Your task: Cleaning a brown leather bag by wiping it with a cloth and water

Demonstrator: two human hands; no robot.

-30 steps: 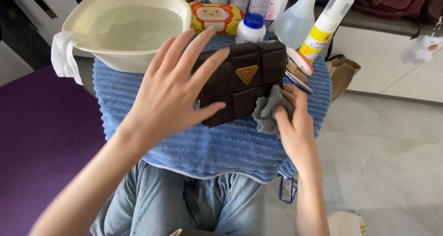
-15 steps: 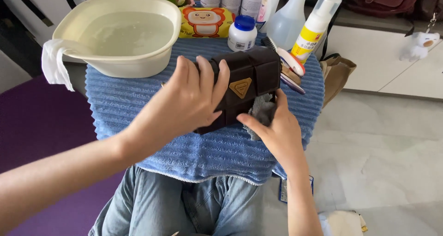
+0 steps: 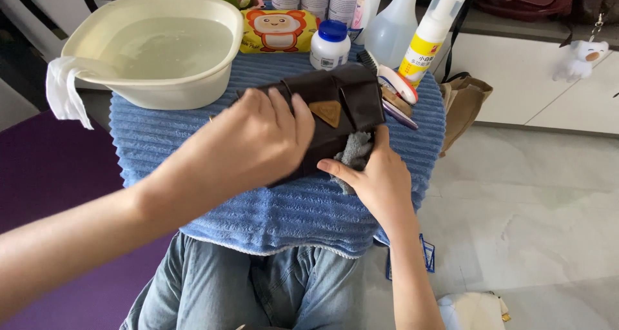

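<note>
A dark brown leather bag (image 3: pixel 335 107) with a tan triangular badge lies near the middle of the blue ribbed towel (image 3: pixel 213 136) that covers the tabletop, tipped up on its edge. The left hand (image 3: pixel 248 153) is spread over the bag's left half, its grip clasped on the leather, while the right hand (image 3: pixel 380 178) presses a grey cloth (image 3: pixel 354 153) against the bag's lower edge, fingers curled on the cloth. The towel's near edge hangs over the person's denim-clad knees (image 3: pixel 258 288); bare towel lies open in front of the bag and along its left side. To the right the pale tiled floor (image 3: pixel 535 220) is open. A cream basin (image 3: pixel 155 88) holding clear water sits at the back left corner, a white cloth (image 3: pixel 64 88) draped over its rim. Behind the bag stand a small white jar with a blue lid (image 3: pixel 330 45), a yellow wet-wipe pack (image 3: pixel 277 30) and spray bottles (image 3: pixel 403 24), crowded along the far edge.
</note>
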